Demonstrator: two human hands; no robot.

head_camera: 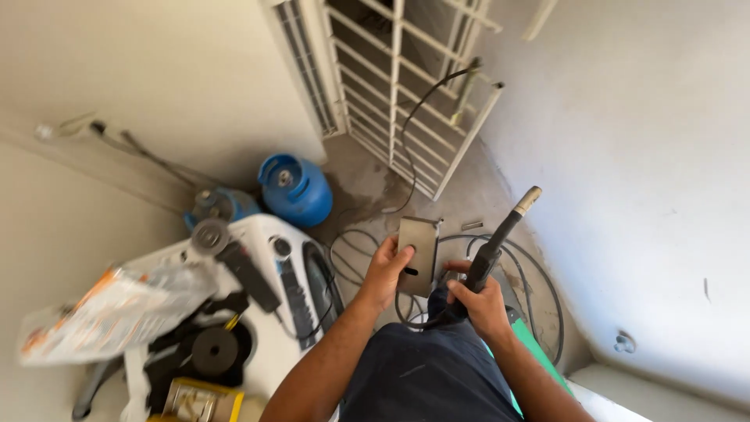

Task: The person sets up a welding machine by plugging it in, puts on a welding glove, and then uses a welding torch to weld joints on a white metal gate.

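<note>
1. Welding torch [500, 238], a black-handled gun with a brass-coloured nozzle, is gripped in the right hand [478, 306] just right of the frame's centre; the fingers are closed fully round the handle, and the nozzle is tilted up toward the upper right.
2. A flat grey metal plate [419, 255] is held by the left hand [384, 273] just left of the torch, pinched at its left edge with the thumb on its face. Plate and torch are close but apart.
3. For a clean step, the plate is best kept steady and square, and fingers are best kept off any edge the nozzle is brought to; this is a judgement only.
4. The torch hose [539, 289] is looped on the concrete floor [469, 187] below the hands and could snag on a leg.
5. A white metal grille [406, 101] is leaned against the wall at the top centre, with a dark cable [412, 125] draped over it.
6. A blue gas cylinder [295, 189] is seen left of centre.
7. A white appliance [273, 312] cluttered with tools and a grinding disc [209, 236] is crowded in at the lower left, narrowing the standing room.
</note>
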